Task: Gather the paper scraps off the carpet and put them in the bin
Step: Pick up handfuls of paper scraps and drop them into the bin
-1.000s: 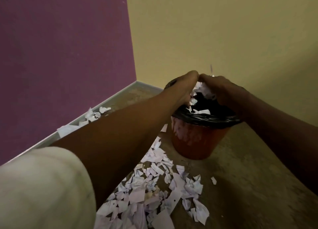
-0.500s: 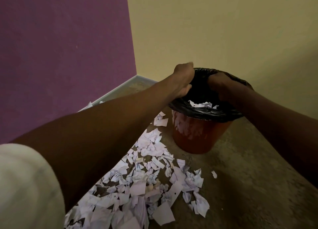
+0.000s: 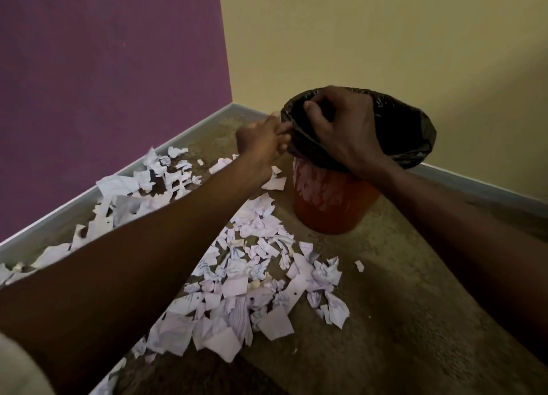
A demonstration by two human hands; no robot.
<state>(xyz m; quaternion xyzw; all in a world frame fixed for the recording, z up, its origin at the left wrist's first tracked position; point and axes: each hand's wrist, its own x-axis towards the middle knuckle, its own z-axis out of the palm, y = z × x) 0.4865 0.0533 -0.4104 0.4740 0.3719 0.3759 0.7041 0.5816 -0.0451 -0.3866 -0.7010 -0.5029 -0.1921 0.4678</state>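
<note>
A red bin [image 3: 335, 207] with a black liner [image 3: 415, 136] stands on the brown carpet near the corner. White paper scraps [image 3: 255, 276] lie heaped on the carpet left of and in front of the bin, with more along the skirting [image 3: 142, 187]. My left hand [image 3: 262, 145] pinches the liner at the bin's left rim. My right hand [image 3: 344, 127] reaches over the bin's mouth, its fingers curled on the liner's left edge. It hides the bin's inside.
A purple wall is on the left and a yellow wall behind the bin; they meet at the corner [image 3: 232, 102]. Bare carpet [image 3: 415, 320] stretches to the right of the scrap heap. A single small scrap [image 3: 359, 265] lies apart.
Both hands let scraps fall into the bin, then moved to its left rim. The right hand crossed over the opening; both now hold the liner.
</note>
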